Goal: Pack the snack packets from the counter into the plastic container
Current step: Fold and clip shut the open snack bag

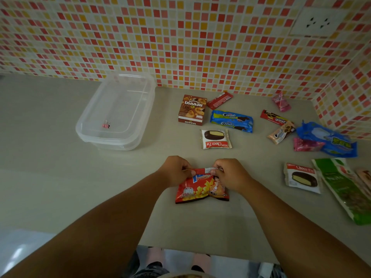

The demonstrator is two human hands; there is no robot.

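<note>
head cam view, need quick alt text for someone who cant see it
Two bare hands, left hand and right hand, pinch the top edge of a red potato snack packet on a grey counter. A clear plastic container holding a pink binder clip sits back left; other snack packets lie scattered right, below a mosaic tile wall.

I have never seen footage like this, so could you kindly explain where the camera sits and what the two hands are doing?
The single picture comes from a camera worn on a person's head, looking down at a counter. The left hand and right hand both pinch the top edge of a red potato-snack packet lying flat. Other snacks lie beyond and to the right, including two Choco Pie packets and a blue Cream-O packet. The clear plastic container at far left holds only a pink binder clip.
</note>
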